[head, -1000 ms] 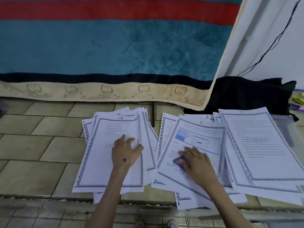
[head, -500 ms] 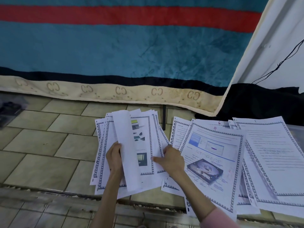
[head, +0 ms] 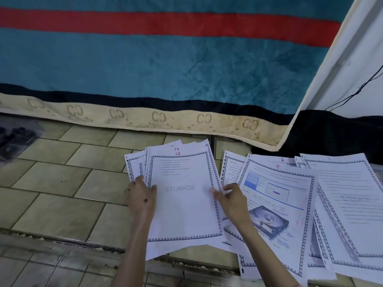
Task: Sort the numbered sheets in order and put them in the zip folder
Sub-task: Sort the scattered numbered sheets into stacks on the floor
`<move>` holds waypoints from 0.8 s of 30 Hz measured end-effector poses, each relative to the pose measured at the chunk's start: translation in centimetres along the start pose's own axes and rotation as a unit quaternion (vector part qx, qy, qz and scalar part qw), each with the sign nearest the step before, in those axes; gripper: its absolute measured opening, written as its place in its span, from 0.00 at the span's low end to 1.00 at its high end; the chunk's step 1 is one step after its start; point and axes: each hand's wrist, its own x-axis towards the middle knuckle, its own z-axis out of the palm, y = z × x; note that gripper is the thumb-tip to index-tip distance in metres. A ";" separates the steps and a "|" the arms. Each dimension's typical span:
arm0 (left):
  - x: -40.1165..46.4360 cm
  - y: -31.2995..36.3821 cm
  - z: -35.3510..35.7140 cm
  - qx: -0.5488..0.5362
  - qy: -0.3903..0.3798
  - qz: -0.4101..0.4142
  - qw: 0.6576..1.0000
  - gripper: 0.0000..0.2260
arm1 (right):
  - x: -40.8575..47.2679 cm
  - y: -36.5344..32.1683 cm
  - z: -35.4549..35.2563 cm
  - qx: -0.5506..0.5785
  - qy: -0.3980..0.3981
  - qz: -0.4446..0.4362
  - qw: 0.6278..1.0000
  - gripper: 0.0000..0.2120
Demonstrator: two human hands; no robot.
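**A:** We're over the tiled floor [head: 62, 208], and the landmark is the sheet marked 10 [head: 182, 195], "STORAGE" printed faintly across it, lying on top of a fanned stack [head: 136, 166]. What are the hands doing?

**B:** The left hand [head: 141, 198] is at that sheet's left edge, thumb lying on the page, fingers curled over the edges of the sheets fanned out beneath. It grips that side of the stack.

**A:** And the right hand [head: 232, 200]?

**B:** On the sheet's right edge, thumb and fingertips pinching the border of the papers there.

**A:** A red 14 peeks out just above the 10.

**B:** Yes, on a page tucked behind. Right of sheet 10, touching its stack, lies a second spread topped by sheet 4 [head: 277, 206], with a hard-drive picture; a 6 shows behind it. Further right, another text page [head: 352, 204] overlaps that spread.

**A:** The zip folder?

**B:** Can't make it out for certain. Beyond sheet 10 hangs a teal blanket [head: 165, 59] with a red stripe and cream hem.
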 end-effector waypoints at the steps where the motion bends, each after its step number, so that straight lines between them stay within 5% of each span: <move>1: 0.2 -0.1 0.1 -0.007 0.006 -0.006 1.000 0.20 | 0.2 0.3 0.2 -0.006 0.002 -0.002 1.000 0.14; 4: 1.1 -0.2 -0.2 -0.045 0.018 -0.032 0.998 0.17 | 0.7 0.7 -0.2 -0.037 0.013 -0.012 0.999 0.05; 8: 1.7 -0.1 -0.5 -0.097 0.011 -0.031 0.995 0.15 | 1.4 1.7 -1.3 -0.110 0.001 -0.006 0.994 0.12; 12: 1.3 -0.1 0.2 -0.055 0.048 0.010 0.997 0.18 | 1.1 1.3 -1.1 -0.042 -0.011 0.021 0.999 0.14; 19: 1.4 -0.4 0.6 -0.088 -0.012 -0.004 0.996 0.21 | 0.2 0.7 -1.2 0.002 0.028 0.014 0.999 0.26; 24: 1.6 -0.2 0.4 -0.110 -0.022 -0.026 0.993 0.17 | 0.0 1.0 -2.5 -0.056 0.077 -0.043 0.995 0.19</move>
